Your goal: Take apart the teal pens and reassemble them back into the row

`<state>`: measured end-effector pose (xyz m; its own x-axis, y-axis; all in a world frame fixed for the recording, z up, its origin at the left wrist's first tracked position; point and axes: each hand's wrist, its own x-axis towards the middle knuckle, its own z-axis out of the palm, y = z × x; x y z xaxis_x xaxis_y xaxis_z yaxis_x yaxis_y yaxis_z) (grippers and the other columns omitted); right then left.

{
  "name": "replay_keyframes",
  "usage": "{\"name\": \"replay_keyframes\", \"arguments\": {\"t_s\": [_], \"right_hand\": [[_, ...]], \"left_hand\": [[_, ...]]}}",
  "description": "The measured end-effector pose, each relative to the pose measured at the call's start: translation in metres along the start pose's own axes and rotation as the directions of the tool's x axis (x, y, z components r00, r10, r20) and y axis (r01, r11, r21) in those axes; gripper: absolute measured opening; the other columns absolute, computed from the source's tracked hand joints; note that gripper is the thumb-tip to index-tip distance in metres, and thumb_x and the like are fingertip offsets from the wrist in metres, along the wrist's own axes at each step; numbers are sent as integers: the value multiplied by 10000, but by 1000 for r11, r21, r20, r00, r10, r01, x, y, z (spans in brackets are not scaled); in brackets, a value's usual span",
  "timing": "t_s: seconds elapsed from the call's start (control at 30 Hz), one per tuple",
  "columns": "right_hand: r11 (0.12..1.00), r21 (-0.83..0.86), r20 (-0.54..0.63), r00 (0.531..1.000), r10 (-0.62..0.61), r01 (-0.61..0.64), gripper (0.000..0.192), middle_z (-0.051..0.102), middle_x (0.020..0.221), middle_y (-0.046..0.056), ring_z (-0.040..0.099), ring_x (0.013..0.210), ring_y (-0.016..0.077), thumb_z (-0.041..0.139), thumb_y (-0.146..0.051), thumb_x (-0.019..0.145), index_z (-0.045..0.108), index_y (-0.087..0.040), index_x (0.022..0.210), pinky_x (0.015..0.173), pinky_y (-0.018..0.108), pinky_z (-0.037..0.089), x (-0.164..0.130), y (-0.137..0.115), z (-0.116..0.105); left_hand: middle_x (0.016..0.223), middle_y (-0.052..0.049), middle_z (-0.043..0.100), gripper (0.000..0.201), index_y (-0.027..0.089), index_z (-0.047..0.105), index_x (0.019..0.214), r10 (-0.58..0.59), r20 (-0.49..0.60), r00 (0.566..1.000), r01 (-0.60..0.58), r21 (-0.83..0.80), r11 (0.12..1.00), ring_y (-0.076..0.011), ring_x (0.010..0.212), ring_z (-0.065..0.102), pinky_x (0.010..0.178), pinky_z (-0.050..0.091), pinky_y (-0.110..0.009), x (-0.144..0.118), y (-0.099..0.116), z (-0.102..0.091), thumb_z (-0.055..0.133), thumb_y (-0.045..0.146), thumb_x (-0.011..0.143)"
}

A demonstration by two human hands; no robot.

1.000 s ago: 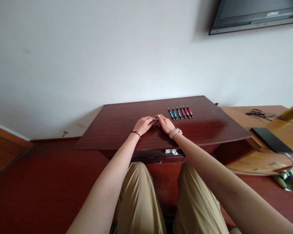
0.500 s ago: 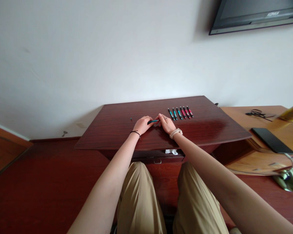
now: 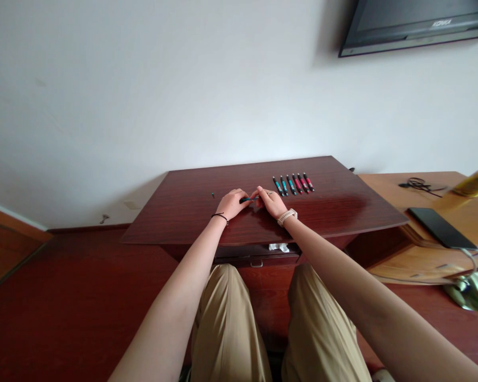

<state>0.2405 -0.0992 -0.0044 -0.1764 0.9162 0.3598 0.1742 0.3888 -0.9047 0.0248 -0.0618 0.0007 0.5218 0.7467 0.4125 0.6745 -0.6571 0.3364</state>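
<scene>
My left hand [image 3: 231,203] is closed around a teal-and-black pen [image 3: 245,200] just above the dark red-brown table [image 3: 183,212]. The pen's far end points right, toward my right hand [image 3: 271,201], whose thumb and fingers are pinched at that end. Fingers hide part of the pen, and its tip is too small to make out. Left of my left hand lies a small dark pen part [image 3: 212,195]. Beyond my right hand, several teal pens [image 3: 284,185] and several red pens [image 3: 303,183] lie side by side in a slanted row.
A wooden side cabinet [image 3: 382,185] adjoins the table on the right, bearing a black phone [image 3: 434,227] with a cable, a coiled black cord [image 3: 418,184] and a yellow bottle [image 3: 476,182]. White crumpled paper [image 3: 279,247] lies on the shelf under the tabletop. A television [image 3: 418,26] hangs above.
My right fingers have shifted slightly at the pen's end, and less of its pale tip shows. The pen row and the small part stay put; the view has moved slightly.
</scene>
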Motion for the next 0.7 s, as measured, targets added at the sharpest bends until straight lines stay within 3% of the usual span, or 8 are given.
{"name": "replay_keyframes", "arguments": {"t_s": [0.27, 0.47, 0.7], "right_hand": [[996, 75, -201, 978, 52, -37, 806, 503, 609, 0, 472, 591, 171, 347, -883, 992, 746, -207, 807, 605, 314, 398, 1, 1, -2], [998, 16, -178, 982, 60, -58, 849, 487, 589, -1, 479, 577, 179, 290, -897, 992, 768, -211, 840, 621, 320, 420, -1, -2, -3], [996, -10, -75, 994, 84, -85, 907, 588, 618, 16, 579, 619, 191, 252, -929, 967, 807, -214, 922, 655, 305, 490, -2, -3, -1]], "left_hand": [[1037, -54, 743, 163, 235, 777, 1048, 5, 0, 1000, -5, -13, 1000, -235, 991, 682, 909, 528, -352, -1, 0, 0, 714, 378, 1003], [1032, -53, 742, 163, 244, 773, 1112, 51, 2, 999, -51, -1, 999, -228, 988, 692, 911, 533, -344, -1, -2, 1, 687, 347, 1020], [1050, -55, 754, 185, 251, 770, 1140, 57, -2, 998, -57, -14, 998, -224, 993, 709, 933, 542, -338, -2, 2, -2, 674, 360, 1027]]}}
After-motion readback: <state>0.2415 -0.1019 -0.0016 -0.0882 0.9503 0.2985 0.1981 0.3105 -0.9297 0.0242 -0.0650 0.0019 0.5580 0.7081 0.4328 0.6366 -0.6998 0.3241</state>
